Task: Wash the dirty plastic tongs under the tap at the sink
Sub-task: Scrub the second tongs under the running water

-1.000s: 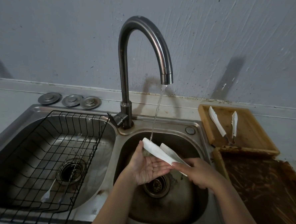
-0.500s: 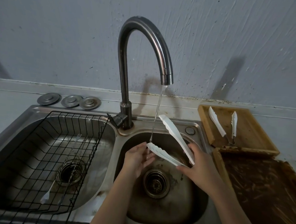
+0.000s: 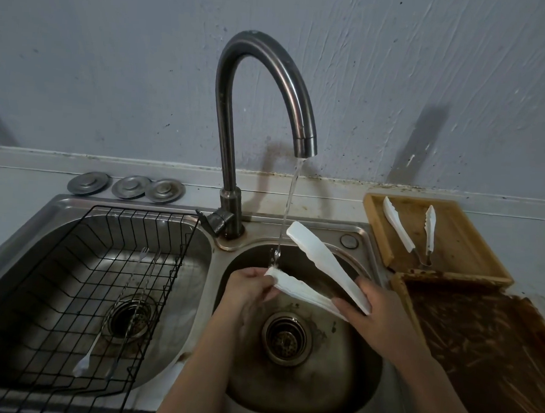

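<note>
White plastic tongs (image 3: 321,266) are spread wide over the right sink basin (image 3: 333,385). My right hand (image 3: 376,315) grips their hinge end. My left hand (image 3: 250,288) pinches the tip of the lower arm, right where the water stream (image 3: 288,213) from the curved tap (image 3: 272,88) lands. The upper arm points up and left, beside the stream.
A second pair of white tongs (image 3: 410,234) lies on a wooden tray (image 3: 472,250) at the right, with a brown-smeared tray (image 3: 485,353) in front of it. A black wire rack (image 3: 77,293) holding slim utensils fills the left basin. Three metal lids (image 3: 125,186) sit behind it.
The tongs have sprung from nearly closed to wide apart. My left hand turned from palm up under them to pinching the lower arm's tip under the stream.
</note>
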A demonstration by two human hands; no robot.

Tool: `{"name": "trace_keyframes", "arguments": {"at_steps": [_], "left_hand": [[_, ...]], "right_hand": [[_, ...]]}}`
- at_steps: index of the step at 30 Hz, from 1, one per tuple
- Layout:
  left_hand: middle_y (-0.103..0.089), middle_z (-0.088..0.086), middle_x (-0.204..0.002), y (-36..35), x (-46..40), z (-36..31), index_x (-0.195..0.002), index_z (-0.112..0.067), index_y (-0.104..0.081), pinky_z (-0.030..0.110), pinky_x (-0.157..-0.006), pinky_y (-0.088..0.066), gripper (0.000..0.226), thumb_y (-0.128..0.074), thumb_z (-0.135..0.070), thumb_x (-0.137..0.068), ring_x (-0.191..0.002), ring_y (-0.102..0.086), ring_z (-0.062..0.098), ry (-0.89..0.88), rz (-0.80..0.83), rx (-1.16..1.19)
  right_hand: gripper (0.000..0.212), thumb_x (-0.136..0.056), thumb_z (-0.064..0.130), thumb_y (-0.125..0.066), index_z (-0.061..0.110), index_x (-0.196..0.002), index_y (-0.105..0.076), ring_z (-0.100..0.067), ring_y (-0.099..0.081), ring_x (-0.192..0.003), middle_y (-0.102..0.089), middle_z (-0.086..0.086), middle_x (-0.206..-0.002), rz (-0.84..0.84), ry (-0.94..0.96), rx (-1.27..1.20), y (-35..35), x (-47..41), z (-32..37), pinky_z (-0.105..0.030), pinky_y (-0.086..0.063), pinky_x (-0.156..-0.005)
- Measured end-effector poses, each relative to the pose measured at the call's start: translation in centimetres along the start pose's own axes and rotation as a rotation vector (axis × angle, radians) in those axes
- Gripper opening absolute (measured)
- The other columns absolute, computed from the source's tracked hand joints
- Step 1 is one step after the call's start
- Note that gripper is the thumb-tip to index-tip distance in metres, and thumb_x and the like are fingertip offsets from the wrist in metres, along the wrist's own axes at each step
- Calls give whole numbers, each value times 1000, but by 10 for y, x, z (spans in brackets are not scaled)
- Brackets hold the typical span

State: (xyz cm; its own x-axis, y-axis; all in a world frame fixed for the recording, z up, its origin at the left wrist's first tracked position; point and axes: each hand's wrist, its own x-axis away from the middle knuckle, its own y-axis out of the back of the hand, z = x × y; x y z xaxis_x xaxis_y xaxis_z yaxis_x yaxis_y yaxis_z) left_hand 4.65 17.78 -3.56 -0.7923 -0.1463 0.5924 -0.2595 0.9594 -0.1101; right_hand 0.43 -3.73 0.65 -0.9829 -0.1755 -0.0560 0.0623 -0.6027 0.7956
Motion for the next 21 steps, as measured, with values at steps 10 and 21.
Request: {"name": "trace_keyframes", "arguments": {"at_steps": [10,21], "left_hand": [[-73,14,-89,-3,1,-12,-87,-6,-71,31,-71,-57,22,-64,12,-76,-81,-70,24,-197,-83,37],[-63,1,-54,-7,25,-45,-77,-7,-66,11,-39,-41,24,-46,-12,-89,-36,-55,3,-488,-176,-551]], "right_hand": [[8,-86,18,-63,14,-83,-57,-1,-56,-61,-57,5,-66,-108,11,16,-7,-2,5,-14,-51,-57],[7,-88,11,-60,12,-94,-57,-11,-59,-67,-60,-5,-73,-308,-128,-318,-26,-9,5,-21,-48,-59]]}}
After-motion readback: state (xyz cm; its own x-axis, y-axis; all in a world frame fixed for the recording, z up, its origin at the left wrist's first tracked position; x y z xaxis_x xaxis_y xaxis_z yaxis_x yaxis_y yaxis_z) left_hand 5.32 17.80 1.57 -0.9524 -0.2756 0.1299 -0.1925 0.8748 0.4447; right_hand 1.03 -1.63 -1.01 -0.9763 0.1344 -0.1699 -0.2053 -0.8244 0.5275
